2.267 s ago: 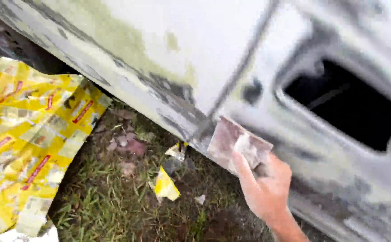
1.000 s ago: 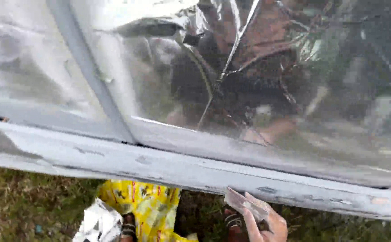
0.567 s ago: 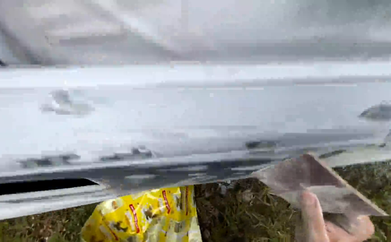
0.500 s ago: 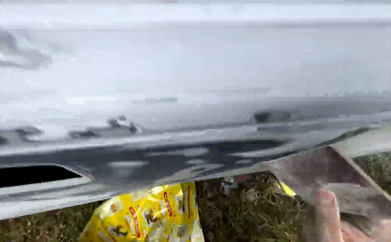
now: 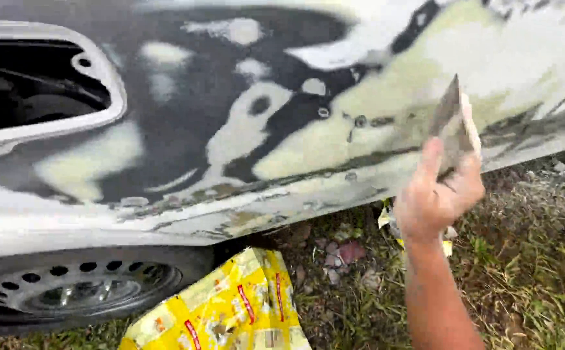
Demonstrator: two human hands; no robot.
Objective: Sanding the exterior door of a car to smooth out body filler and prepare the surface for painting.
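My right hand [image 5: 439,201] has its fingers clenched around a folded sandpaper sheet [image 5: 454,123], held up against the filler-patched car body panel [image 5: 263,129] near its lower edge. Wheel [image 5: 81,288] and yellow bag [image 5: 230,311] sit below.

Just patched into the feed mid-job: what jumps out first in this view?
The car body panel fills the upper frame, sanded into patches of dark, white and yellowish filler. The right hand holds a folded sheet of sandpaper against it at right. A yellow printed bag lies on the grass beside the wheel.
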